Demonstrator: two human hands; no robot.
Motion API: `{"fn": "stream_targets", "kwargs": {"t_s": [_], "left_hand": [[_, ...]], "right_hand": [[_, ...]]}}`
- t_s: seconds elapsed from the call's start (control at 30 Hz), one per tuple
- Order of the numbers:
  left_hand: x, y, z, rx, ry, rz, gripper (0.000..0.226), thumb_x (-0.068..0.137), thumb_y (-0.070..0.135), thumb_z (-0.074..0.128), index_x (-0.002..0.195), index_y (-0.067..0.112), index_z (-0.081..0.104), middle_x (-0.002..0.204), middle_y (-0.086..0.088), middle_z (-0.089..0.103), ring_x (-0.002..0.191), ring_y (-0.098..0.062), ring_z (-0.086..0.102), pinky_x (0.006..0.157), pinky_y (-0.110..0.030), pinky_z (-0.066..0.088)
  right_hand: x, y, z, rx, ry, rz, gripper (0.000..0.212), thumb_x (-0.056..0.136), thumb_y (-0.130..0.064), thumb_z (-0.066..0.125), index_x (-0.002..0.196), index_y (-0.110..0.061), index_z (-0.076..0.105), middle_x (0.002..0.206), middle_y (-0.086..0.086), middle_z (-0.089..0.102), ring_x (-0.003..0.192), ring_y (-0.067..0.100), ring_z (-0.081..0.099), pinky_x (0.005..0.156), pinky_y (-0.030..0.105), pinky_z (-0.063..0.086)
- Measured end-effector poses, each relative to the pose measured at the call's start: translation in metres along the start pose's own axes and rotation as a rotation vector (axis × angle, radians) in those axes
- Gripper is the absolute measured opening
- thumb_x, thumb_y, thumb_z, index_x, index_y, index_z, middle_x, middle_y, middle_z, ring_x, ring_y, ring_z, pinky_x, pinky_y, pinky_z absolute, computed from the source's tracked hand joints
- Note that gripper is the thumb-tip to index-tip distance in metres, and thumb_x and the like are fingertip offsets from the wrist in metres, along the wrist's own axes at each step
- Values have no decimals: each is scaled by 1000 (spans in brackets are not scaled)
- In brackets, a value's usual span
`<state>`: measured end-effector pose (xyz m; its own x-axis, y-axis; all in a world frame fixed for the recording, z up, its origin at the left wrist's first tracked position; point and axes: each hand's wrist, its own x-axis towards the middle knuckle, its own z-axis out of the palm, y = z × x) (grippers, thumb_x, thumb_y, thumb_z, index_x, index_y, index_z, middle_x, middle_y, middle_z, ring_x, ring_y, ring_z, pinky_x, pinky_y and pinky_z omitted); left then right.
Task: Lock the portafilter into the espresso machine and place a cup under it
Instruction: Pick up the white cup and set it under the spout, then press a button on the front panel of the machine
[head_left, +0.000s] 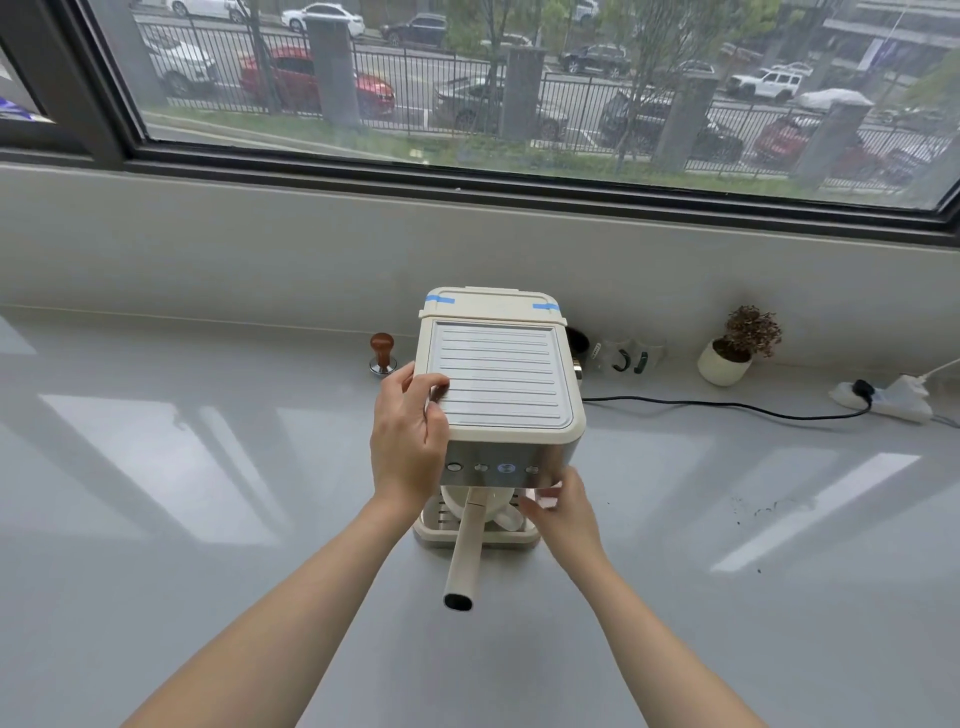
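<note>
the left hand (410, 441) clamps the espresso machine (498, 384) by its top left edge. the right hand (558, 512), its grip closed on a white cup (501, 512), sets it under the portafilter (465, 545), whose handle juts straight out, seemingly locked. next comes centring and letting go. the cup's contents cannot be seen.

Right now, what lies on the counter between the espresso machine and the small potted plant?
In the head view, a dark round object and clear glass mugs stand between the espresso machine and the potted plant.
</note>
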<state>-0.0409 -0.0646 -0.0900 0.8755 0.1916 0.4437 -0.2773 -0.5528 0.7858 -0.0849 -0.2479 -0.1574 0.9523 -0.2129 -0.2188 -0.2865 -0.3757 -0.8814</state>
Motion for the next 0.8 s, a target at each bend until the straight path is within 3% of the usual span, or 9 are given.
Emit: {"fn": "stream_targets", "kwargs": {"t_s": [0.13, 0.2, 0.3, 0.33, 0.4, 0.47, 0.8], "left_hand": [[-1, -2, 2, -4, 2, -18, 34, 85, 18, 36, 108, 19, 61, 127, -6, 53, 118, -19, 49, 83, -29, 41], [-1, -1, 3, -12, 7, -27, 34, 85, 19, 35, 107, 20, 61, 127, -5, 52, 117, -18, 49, 82, -29, 41], [-2, 0, 3, -14, 7, -36, 35, 85, 20, 34, 108, 19, 61, 126, -4, 52, 115, -18, 49, 81, -29, 40], [-3, 1, 2, -12, 5, -36, 35, 85, 21, 34, 108, 19, 60, 127, -4, 52, 115, -17, 48, 81, -29, 41], [-3, 0, 2, -13, -6, -36, 36, 85, 24, 32, 109, 20, 60, 127, -4, 52, 116, -16, 47, 82, -31, 43], [-3, -2, 2, -13, -11, -36, 37, 86, 26, 31, 110, 21, 59, 128, -3, 51, 117, -14, 46, 83, -32, 45], [-7, 3, 2, -80, -13, -103, 37, 86, 22, 34, 111, 21, 61, 124, -2, 53, 115, -14, 47, 86, -26, 36]], "right_hand": [[-15, -17, -20, 51, 68, -215, 94, 73, -27, 79, 144, -33, 17, 140, -14, 38, 124, 5, 44, 93, 23, 37], [-20, -31, -21, 47, 101, -296, 105, 70, -28, 81, 146, -34, 8, 143, -16, 34, 127, 2, 39, 94, 20, 37], [-21, -50, -11, -21, 205, -379, 103, 70, -28, 81, 146, -35, 12, 142, -12, 30, 126, 5, 36, 91, 8, 38], [-21, -54, -7, -77, 252, -404, 98, 70, -28, 80, 143, -35, 16, 143, -8, 31, 127, 9, 36, 92, 12, 42], [-21, -54, -3, -188, 313, -438, 86, 69, -33, 80, 135, -37, 25, 141, -1, 33, 125, 16, 41, 91, 34, 51], [-19, -51, -3, -263, 332, -449, 81, 68, -39, 79, 130, -38, 28, 139, 0, 35, 122, 20, 45, 84, 42, 54], [-18, -48, -10, -466, 377, -497, 82, 66, -52, 77, 130, -33, 30, 132, 7, 49, 108, 26, 58, 75, 38, 55]]}}
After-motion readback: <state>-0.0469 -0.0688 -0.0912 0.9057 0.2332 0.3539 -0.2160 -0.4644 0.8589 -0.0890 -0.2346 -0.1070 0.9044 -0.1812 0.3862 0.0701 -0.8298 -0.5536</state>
